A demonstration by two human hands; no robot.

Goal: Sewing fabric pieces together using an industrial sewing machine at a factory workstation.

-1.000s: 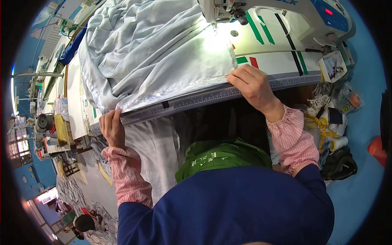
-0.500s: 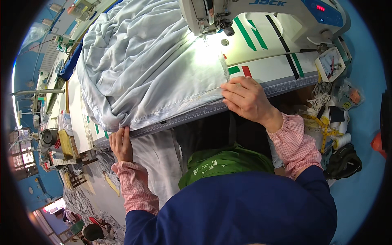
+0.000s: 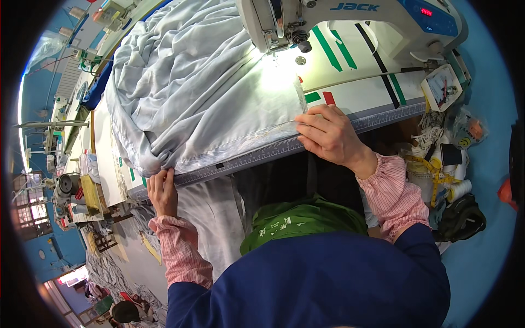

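Note:
A large, pale grey-blue fabric (image 3: 213, 104) lies in folds over the sewing table, its near edge running along a ruler strip (image 3: 262, 149) on the table's front. My left hand (image 3: 162, 191) is closed on the fabric's gathered near-left corner. At the near-right corner, my right hand (image 3: 328, 131) pinches the cloth between thumb and fingers. Between the hands the edge is stretched nearly straight. A white sewing machine (image 3: 328, 27) stands over the far right part of the fabric, its lamp lighting the needle area, where glare hides detail.
Green, red and black tape strips mark the white tabletop (image 3: 350, 93). To the right are a small open box (image 3: 442, 87), a yellow tape measure (image 3: 432, 169), thread cones (image 3: 459, 189) and a dark pouch (image 3: 462, 214). More grey cloth (image 3: 210, 210) hangs below the table edge. A person (image 3: 128, 311) sits far lower left.
Both hands keep their grip in nearly the same place. The view has shifted very slightly; the fabric lies almost unchanged.

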